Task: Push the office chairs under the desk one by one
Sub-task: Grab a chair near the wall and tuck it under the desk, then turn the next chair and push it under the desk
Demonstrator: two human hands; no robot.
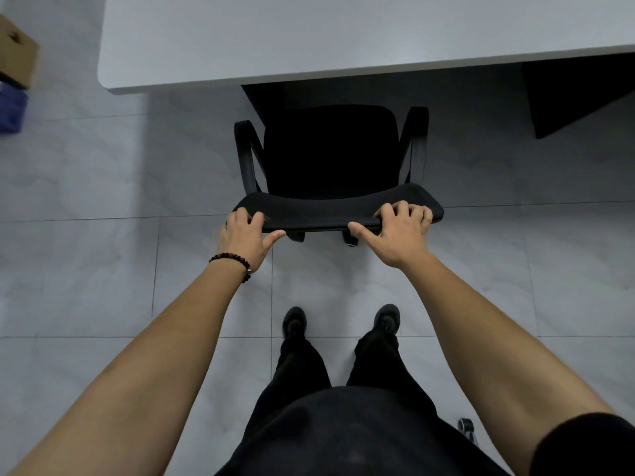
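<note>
A black office chair (330,149) stands in front of me, its seat facing the white desk (309,39) and its front edge just short of the desk's near edge. My left hand (245,237) grips the left end of the backrest's top edge, fingers over it and thumb under. My right hand (398,231) holds the right end the same way. Both armrests are in view, and one caster (350,240) shows below the backrest.
Grey floor tiles lie all around. A cardboard box (17,53) and a blue object (12,109) sit at the far left. A dark desk panel (577,94) hangs under the desk at right. Another caster (466,426) shows at lower right behind my arm.
</note>
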